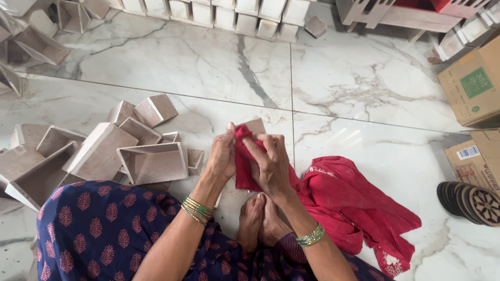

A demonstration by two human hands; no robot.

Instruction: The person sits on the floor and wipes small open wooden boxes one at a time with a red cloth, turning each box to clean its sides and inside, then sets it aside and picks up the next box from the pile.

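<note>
your left hand (223, 156) grips a small brown tray (255, 126), held above the marble floor (364, 88); your right hand (268, 161) presses the red cloth (346, 200) onto it; more brown trays (151, 161) lie piled just left.

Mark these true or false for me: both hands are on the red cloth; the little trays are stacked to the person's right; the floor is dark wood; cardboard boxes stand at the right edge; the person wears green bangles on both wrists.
1. Both hands are on the red cloth. True: the left hand and the right hand press it around a small tray.
2. The loose trays are piled to the person's right. False: they lie on the left.
3. The floor is dark wood. False: it is pale marble-patterned tile.
4. Cardboard boxes stand at the right edge. True.
5. Green bangles are on both wrists. True.
</note>
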